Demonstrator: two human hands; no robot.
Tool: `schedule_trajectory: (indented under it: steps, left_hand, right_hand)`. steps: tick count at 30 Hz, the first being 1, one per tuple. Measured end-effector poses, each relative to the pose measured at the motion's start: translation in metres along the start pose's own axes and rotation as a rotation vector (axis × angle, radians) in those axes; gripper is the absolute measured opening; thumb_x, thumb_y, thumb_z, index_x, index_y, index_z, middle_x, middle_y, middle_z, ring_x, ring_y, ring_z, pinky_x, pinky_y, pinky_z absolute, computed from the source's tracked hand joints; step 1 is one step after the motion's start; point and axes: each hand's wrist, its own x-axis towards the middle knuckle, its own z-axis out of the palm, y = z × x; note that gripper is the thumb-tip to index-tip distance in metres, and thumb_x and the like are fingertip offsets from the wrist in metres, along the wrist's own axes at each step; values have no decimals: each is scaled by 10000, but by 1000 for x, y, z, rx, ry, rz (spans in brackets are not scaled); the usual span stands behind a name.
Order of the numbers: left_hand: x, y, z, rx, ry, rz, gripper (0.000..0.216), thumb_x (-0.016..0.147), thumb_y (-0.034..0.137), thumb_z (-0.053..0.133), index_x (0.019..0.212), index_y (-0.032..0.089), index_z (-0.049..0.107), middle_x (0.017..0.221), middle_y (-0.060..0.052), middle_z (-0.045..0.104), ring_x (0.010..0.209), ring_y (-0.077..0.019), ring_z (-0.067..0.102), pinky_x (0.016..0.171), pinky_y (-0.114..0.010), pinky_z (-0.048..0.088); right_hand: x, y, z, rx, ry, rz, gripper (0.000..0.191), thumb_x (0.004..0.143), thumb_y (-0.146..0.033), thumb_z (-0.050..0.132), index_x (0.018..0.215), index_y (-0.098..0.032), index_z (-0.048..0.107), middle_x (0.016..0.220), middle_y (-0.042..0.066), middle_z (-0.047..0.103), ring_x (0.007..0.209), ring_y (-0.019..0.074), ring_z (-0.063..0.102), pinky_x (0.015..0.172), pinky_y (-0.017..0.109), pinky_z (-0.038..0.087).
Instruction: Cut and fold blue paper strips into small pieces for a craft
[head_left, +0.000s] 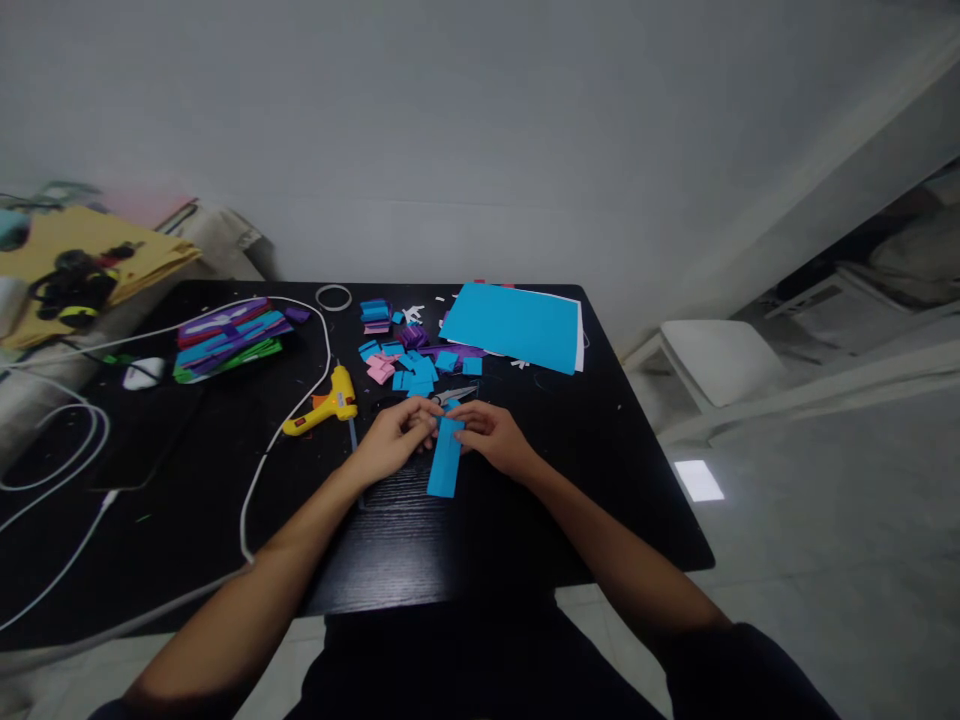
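Observation:
A blue paper strip (445, 462) hangs toward me between my hands, its upper end pinched in the fingers. My left hand (401, 437) closes on its left edge near the top, and my right hand (493, 436) grips the right edge with thumb and fingers. Just beyond the fingertips lie scissors (459, 394), their blades pointing right and their handles partly hidden by my left hand. Small cut pieces of blue paper (415, 372) are scattered behind the scissors, with pink pieces (381, 368) and purple ones among them.
A yellow glue gun (330, 402) with a glue stick rests left of my hands, beside a white cable (328, 340). Large blue sheets (517, 325) lie at the back right. Folded coloured paper (229, 338) and a white mouse-like object (143, 373) are farther left. A white stool (716, 362) stands right.

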Motion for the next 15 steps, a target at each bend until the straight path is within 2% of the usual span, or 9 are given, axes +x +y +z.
schedule_trajectory:
  steps: [10,15]
  left_hand:
    - [0,-4,3,-80,-10,-10,260,884,343,677,1053,152,629,716,18,629,632,-134,647,600,-246,534]
    - [0,1,4,-89,-7,-16,237,876,342,685,1006,148,644,691,16,640,613,-129,638,594,-241,530]
  right_hand:
    - [0,1,0,18,-23,-16,338,697,-270,821,1009,-199,714,925,13,735,742,164,721,620,278,624]
    - [-1,1,1,-6,-15,-31,314,705,-313,837,969,-185,724,838,7,736,731,172,729,620,279,630]
